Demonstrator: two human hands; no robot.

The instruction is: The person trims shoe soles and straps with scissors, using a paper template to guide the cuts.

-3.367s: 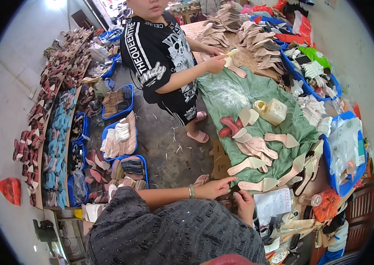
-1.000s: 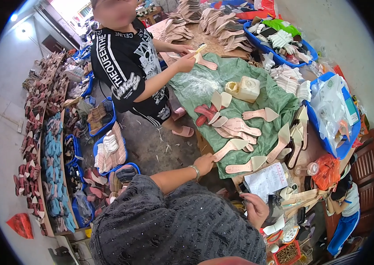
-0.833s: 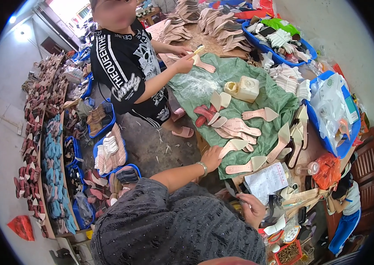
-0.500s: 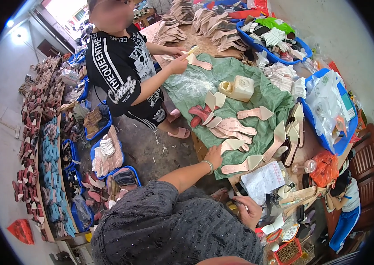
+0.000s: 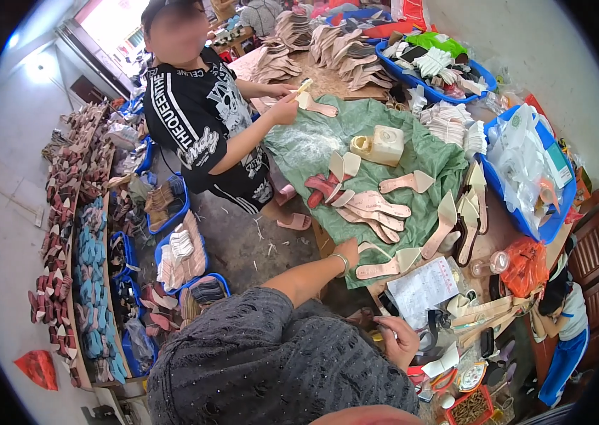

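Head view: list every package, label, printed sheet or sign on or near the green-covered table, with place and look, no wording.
White printed paper sheet: table's near edge, right of the person's left hand, rectangular, dark print.
Cream plastic jug: middle of the green cloth, squarish, lying down.
Clear plastic bags: in the blue plastic tub at right, whitish, crumpled.
Orange plastic bag: below that tub, bunched.

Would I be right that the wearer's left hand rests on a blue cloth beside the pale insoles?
Not quite: in the head view the cloth is green, not blue. The left hand does rest at its edge beside the pale insoles.
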